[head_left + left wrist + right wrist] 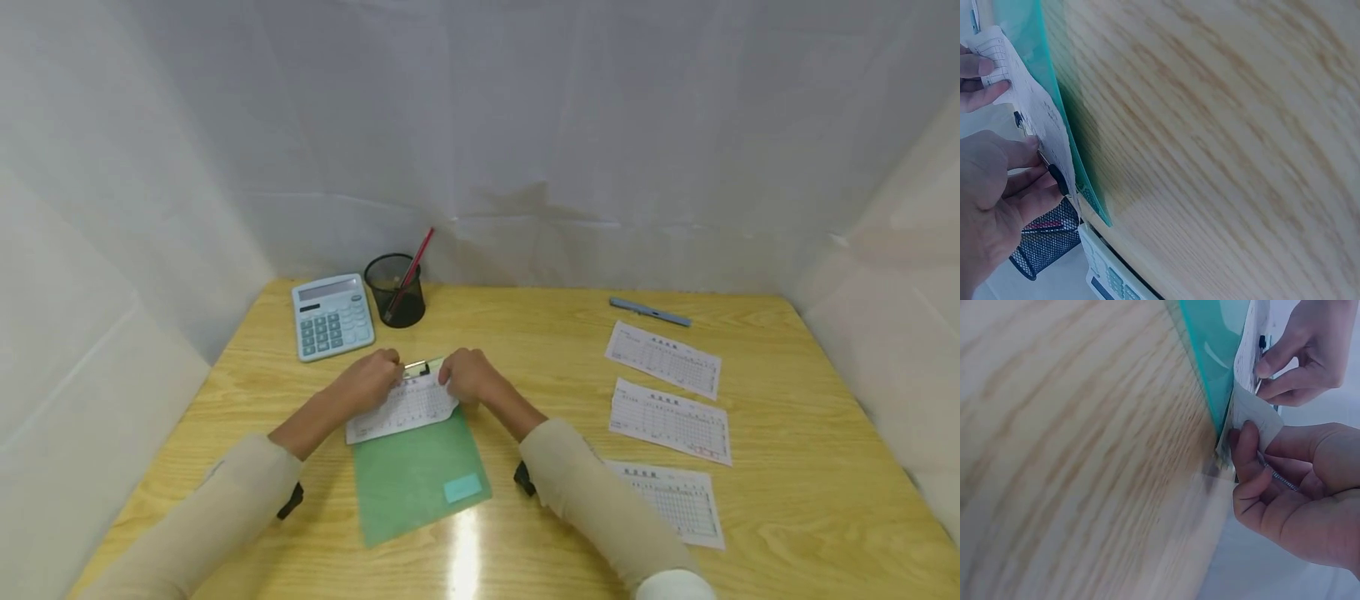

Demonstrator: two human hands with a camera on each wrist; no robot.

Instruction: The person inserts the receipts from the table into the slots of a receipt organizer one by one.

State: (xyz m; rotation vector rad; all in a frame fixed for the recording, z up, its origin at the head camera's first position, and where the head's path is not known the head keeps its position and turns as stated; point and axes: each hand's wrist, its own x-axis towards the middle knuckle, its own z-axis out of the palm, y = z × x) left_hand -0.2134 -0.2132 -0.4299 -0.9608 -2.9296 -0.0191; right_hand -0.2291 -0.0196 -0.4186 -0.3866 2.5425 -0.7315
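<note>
A green clipboard (420, 483) with a light-blue label (462, 487) lies slightly turned on the table. Across its upper part is a white printed form (408, 410), its top edge near the metal clip (416, 369). My left hand (367, 381) is at the clip's left side; in the left wrist view its thumb and fingers pinch the clip's wire lever (1043, 157). With my right hand (468, 375) I pinch the form's right end, and the right wrist view shows that paper corner (1259, 419) bent up between thumb and fingers.
Behind my left hand stand a light-blue calculator (333, 317) and a black mesh pen cup (405, 310) holding a red pencil (420, 252). Three more printed forms lie at right, the nearest form (682, 500) partly under my right sleeve. A blue-grey pen (649, 312) lies beyond them.
</note>
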